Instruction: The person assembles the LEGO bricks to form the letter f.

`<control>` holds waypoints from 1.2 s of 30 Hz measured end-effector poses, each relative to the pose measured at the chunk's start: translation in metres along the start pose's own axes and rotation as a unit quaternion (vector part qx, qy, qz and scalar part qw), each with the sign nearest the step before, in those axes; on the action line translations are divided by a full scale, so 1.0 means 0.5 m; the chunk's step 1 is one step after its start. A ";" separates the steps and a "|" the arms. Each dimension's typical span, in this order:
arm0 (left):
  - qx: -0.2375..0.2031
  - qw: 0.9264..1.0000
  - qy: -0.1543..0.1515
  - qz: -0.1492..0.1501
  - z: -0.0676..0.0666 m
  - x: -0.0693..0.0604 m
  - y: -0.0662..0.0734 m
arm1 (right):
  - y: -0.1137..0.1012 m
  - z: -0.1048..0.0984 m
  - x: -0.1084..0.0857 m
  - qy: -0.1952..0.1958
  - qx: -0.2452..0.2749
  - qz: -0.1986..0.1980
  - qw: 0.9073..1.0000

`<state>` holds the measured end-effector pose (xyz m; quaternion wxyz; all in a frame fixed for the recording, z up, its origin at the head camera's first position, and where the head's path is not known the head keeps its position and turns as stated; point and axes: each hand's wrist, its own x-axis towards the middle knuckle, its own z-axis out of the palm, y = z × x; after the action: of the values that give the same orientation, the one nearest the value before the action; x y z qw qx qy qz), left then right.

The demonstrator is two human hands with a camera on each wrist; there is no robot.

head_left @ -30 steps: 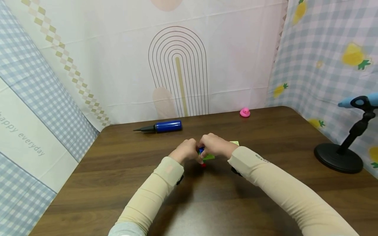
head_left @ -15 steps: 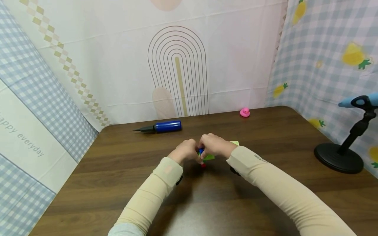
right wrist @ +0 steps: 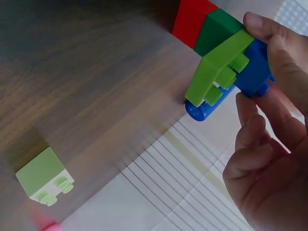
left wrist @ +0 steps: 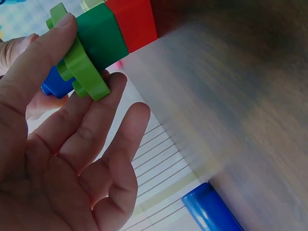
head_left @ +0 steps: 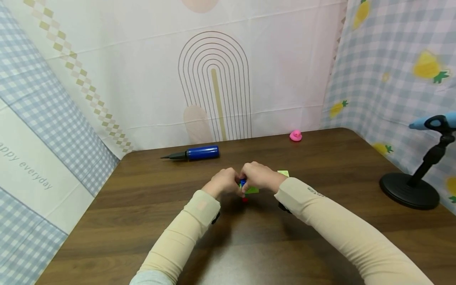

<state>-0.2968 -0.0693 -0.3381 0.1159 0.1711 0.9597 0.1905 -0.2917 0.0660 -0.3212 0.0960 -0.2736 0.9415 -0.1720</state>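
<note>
Both hands meet over a small brick stack near mid-table. In the left wrist view, my left hand [head_left: 222,183] [left wrist: 72,139] pinches the light green piece [left wrist: 84,70] [right wrist: 211,62] between thumb and fingers. My right hand [head_left: 259,175] [right wrist: 276,144] grips the blue block [right wrist: 254,70] [left wrist: 57,83], which sits against the light green piece's studded side. A dark green block [left wrist: 102,36] [right wrist: 217,31] joins the other side, with a red block [left wrist: 134,24] [right wrist: 192,21] at the end. In the head view, fingers cover much of the stack.
A pale green block [head_left: 284,173] [right wrist: 45,173] lies beyond the right wrist. Toward the back edge are a blue pump [head_left: 203,152] with a black nozzle and a pink duck [head_left: 295,135]. At the right stands a black stand [head_left: 409,190] holding something light blue.
</note>
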 end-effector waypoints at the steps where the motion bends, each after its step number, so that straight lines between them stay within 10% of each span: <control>1: 0.001 1.000 0.001 0.001 0.000 -0.001 0.001 | -0.001 0.000 0.000 0.000 -0.006 0.002 1.000; 36: 0.030 0.998 0.010 -0.052 0.001 -0.003 0.015 | 0.118 -0.050 -0.040 0.046 -0.031 0.027 0.998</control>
<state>-0.2929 -0.0633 -0.3355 0.1113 0.1224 0.9737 0.1567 -0.3104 0.1306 -0.3188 0.0491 -0.2428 0.9568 -0.1524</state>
